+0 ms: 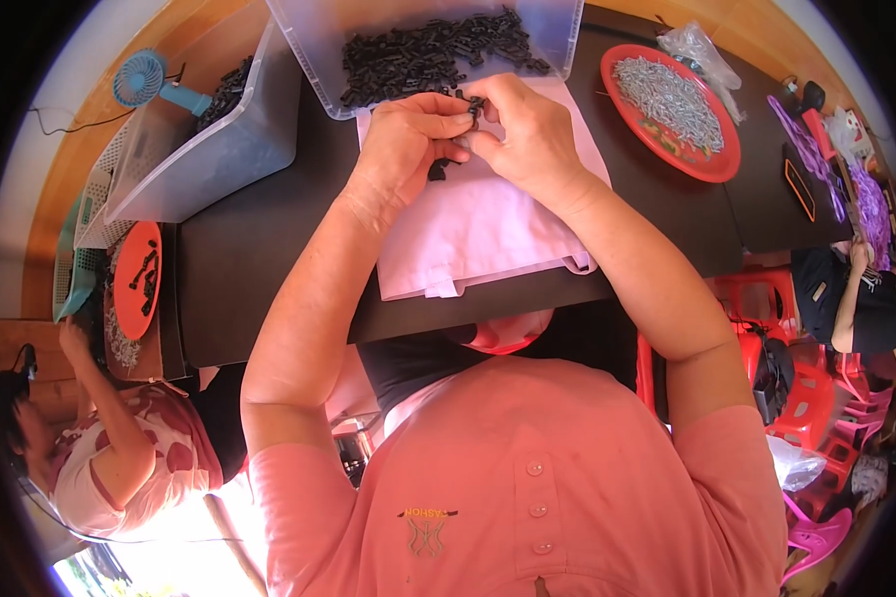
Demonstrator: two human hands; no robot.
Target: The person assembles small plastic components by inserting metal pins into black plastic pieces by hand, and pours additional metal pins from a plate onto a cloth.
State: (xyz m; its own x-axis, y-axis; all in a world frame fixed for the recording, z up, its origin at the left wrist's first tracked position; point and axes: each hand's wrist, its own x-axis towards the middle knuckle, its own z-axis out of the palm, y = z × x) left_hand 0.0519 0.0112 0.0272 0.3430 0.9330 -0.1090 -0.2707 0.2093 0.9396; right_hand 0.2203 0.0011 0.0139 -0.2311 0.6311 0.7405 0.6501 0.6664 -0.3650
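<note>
Over a pale pink cloth (468, 234) on the dark table, my two hands meet in front of a clear plastic bin (314, 60). My right hand (530, 134) pinches a small black plastic part (475, 109) between thumb and forefinger. The fingers of my left hand (413, 139) close on the same spot from the other side. Another dark piece (437, 170) shows just below my left fingers; whether they hold it or it lies on the cloth, I cannot tell. Many similar black parts (428, 50) lie heaped in the bin.
A red tray (622, 109) of small silvery metal pieces stands to the right, beside a clear plastic bag (702, 50). Left are a second bin (239, 139), a blue fan (140, 78) and an orange-red plate (134, 298). Co-workers sit at far left and far right, near red chairs (806, 398).
</note>
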